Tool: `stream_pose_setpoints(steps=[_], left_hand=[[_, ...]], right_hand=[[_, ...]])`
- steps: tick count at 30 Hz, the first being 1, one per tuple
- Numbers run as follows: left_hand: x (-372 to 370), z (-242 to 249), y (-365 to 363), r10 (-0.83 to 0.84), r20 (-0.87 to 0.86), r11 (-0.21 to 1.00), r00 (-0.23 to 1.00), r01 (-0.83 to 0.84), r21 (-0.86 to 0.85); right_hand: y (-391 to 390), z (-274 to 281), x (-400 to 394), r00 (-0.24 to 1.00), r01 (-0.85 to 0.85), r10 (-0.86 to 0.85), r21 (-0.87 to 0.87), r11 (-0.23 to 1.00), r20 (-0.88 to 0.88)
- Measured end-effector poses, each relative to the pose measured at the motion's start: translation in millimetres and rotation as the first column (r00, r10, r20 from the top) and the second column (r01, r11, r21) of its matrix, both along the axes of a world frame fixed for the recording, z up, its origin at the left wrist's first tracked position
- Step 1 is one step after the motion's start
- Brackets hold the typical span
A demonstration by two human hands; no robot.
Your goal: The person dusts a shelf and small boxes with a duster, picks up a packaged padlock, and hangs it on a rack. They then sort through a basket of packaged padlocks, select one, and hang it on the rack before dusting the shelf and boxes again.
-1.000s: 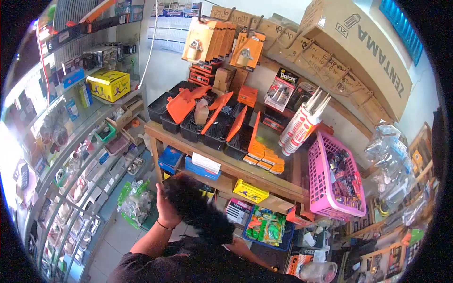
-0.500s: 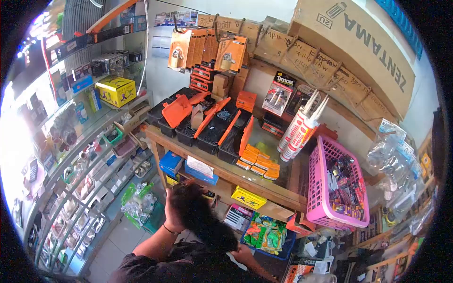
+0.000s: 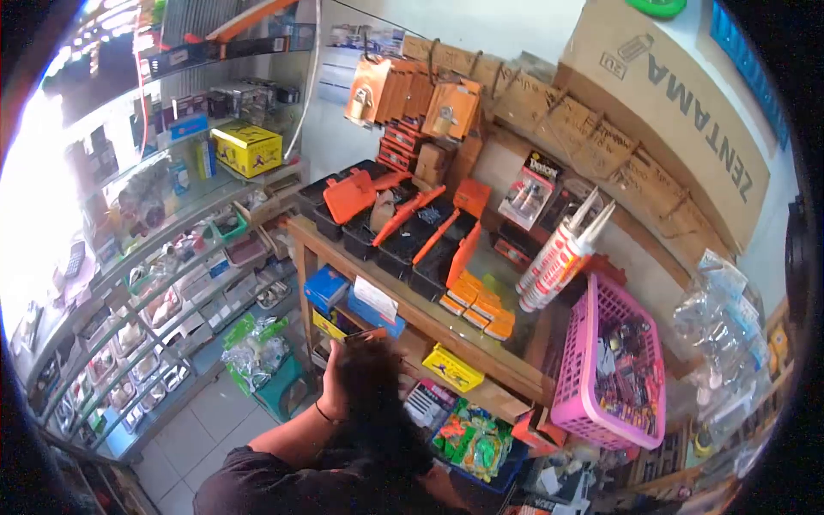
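Note:
My left hand [image 3: 333,386], with a dark band at the wrist, is raised before the shelf's front. A fuzzy black mass [image 3: 378,412] that looks like hair covers most of its fingers. The thumb points up beside a thin brown-edged item [image 3: 371,334], which the hand seems to grip; its kind is hidden. Closest to it are a yellow box [image 3: 335,324] and a blue package [image 3: 375,313] with white paper, both on the lower shelf. Of my right arm only a piece of forearm [image 3: 448,489] shows at the bottom; the right hand is out of sight.
A wooden shelf [image 3: 412,296] bears black boxes with orange lids, small orange boxes [image 3: 477,305], sealant tubes [image 3: 562,257] and a pink basket [image 3: 571,395]. Barred glass shelving [image 3: 154,283] stands left. On the floor is a green stool [image 3: 287,386] with plastic bags.
The view has shifted, so the shelf sits further right and lower. My left hand stays raised at the shelf's front. Less of the right forearm shows.

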State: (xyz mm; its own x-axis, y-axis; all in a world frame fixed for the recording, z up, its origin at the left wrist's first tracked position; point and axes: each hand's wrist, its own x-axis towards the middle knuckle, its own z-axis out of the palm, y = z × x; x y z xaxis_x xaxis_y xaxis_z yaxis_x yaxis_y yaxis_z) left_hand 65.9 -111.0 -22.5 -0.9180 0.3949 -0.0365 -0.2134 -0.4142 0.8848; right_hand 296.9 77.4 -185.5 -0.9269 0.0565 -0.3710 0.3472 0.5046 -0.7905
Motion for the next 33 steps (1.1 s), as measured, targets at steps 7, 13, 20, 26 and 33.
stream_pose_setpoints(steps=[7, 13, 20, 26, 33], left_hand=[[5.5, 18.0, -8.6, -0.434, -0.126, 0.606, 0.892, 0.393, 0.692], [7.4, 13.6, 10.0, -0.551, -0.040, 0.376, 0.833, 0.291, 0.880], [13.7, 10.0, 18.1, -0.515, -0.035, 0.528, 0.857, 0.348, 0.775], [22.1, 14.9, 21.4, -0.408, 0.207, 0.620, 0.889, 0.104, 0.778], [16.8, 15.6, 17.4, -0.367, 0.179, 0.678, 0.913, 0.131, 0.724]], right_hand=[[8.6, -14.3, -3.1, 0.995, 0.085, -0.095, 0.218, 0.972, 0.033], [-9.7, 54.9, -4.5, 0.961, 0.213, -0.245, 0.224, 0.951, 0.129], [29.2, -47.4, 16.9, 0.962, 0.120, -0.021, 0.353, 0.928, -0.273], [28.1, -60.4, 18.4, 0.926, 0.304, -0.258, 0.141, 0.942, -0.274], [11.1, 24.8, 2.3, 0.944, 0.329, -0.329, 0.010, 0.944, 0.026]])
